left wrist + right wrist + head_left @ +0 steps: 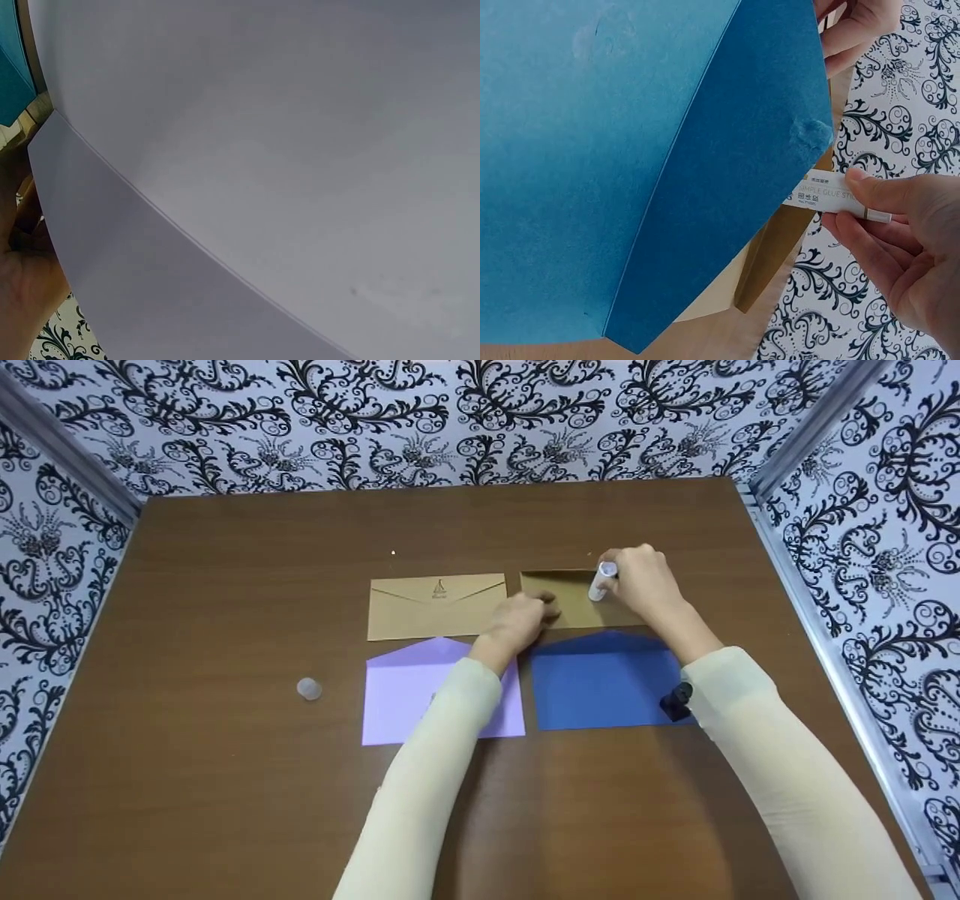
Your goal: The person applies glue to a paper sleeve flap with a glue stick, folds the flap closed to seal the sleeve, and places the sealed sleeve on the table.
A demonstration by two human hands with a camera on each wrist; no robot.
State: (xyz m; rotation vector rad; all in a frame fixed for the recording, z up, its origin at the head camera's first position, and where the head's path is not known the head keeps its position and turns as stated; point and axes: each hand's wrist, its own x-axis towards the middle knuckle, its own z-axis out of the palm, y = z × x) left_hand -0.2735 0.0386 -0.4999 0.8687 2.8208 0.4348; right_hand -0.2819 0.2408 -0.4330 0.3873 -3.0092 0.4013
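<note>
My right hand point(643, 581) grips a white glue stick point(602, 582) between thumb and fingers; its printed label shows in the right wrist view. The stick's lower end is over a brown envelope point(574, 604) with its flap up. At that envelope's left side, my left hand point(519, 622) rests its bent fingers on the paper. Nearer me lies a blue envelope point(600, 690), flap open, with a whitish smear near the flap's tip point(810, 133). A lilac envelope point(390, 701) with a raised flap lies under my left forearm.
Left of the brown envelope lies another brown envelope point(420, 619), flap folded down, with a small sailboat print. A small whitish cap point(308, 688) sits on the wooden table point(225, 780) at left. Black-and-white patterned panels point(420, 420) border the table.
</note>
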